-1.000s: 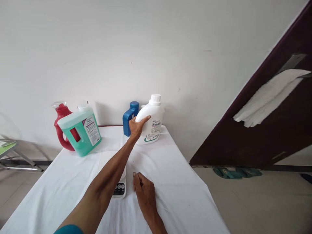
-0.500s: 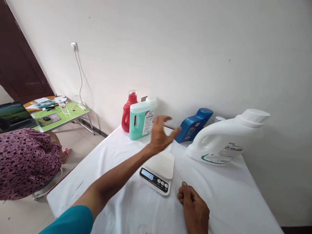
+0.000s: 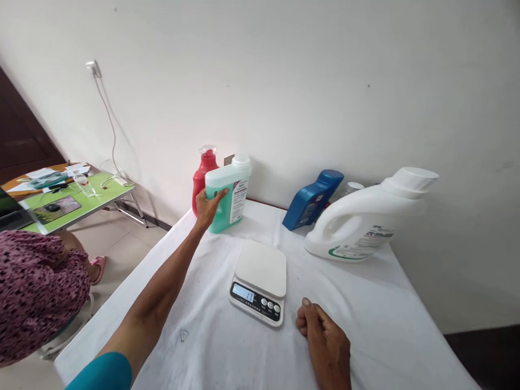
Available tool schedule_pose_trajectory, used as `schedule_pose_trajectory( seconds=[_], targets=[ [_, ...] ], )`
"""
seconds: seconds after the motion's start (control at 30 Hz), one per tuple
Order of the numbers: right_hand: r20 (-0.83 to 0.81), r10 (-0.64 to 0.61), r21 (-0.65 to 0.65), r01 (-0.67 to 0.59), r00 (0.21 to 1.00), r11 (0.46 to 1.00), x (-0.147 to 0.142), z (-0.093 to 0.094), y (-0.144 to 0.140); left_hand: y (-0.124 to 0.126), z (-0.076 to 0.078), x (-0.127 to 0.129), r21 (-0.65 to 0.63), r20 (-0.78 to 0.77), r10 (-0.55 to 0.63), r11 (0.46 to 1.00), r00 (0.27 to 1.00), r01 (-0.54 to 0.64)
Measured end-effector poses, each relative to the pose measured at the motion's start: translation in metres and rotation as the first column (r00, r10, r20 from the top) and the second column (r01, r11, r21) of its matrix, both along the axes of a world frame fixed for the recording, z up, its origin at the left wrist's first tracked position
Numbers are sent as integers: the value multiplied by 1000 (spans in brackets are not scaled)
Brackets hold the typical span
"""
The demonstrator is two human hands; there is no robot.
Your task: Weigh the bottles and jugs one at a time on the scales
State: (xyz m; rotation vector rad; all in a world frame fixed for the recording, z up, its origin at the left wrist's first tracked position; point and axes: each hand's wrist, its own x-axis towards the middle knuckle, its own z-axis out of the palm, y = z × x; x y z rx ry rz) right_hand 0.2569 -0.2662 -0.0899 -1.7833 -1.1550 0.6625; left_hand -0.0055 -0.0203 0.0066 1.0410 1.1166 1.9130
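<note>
My left hand (image 3: 210, 207) is wrapped round the handle of a green plastic jug (image 3: 224, 219) with a white cap, which stands on the table. Its thumb lies across the jug's side; the other fingers are partly hidden at the handle. A white digital kitchen scale (image 3: 260, 268) lies in front of me, its plate bare and its display showing 17. Right of the scale, my right hand (image 3: 328, 346) rests on the cloth in a loose fist, with nothing seen in it. A red bottle (image 3: 199, 181) stands just behind the green jug.
A blue bottle (image 3: 312, 200) and a large white jug (image 3: 365, 222) stand tilted-looking at the back right, near the wall. The table has a white cloth (image 3: 377, 319). To the left, a seated person (image 3: 36, 292) is beside a green table (image 3: 97, 189) with a laptop.
My left hand has moved left from above the scale to the green jug and closed on its handle. My right hand stays in place. The view has shifted slightly to the right.
</note>
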Motion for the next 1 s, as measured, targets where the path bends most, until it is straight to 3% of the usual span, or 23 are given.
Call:
schedule_pose_trajectory(
  seconds=[0.13,0.27,0.6,0.7,0.8,1.0],
  targets=[
    [-58,-8,26,10,998,1000,-3,2,-1,6,5,6,46,-78,44,998,996,-41],
    [-130,-2,12,4,992,1000,-5,4,1,-8,17,6,26,-53,45,999,998,-44],
    [-159,0,70,12,987,997,-8,9,1,-74,78,16,98,-82,-147,983,986,154],
    [-172,5,73,8,985,997,-9,10,0,-89,77,27,53,-98,-204,976,974,210],
    [-182,-2,87,18,983,996,-10,10,-1,-99,65,39,28,-88,-268,962,959,272],
    [-212,-31,93,52,977,994,-10,11,0,-104,50,57,-25,-91,-317,948,944,316]
  ],
)
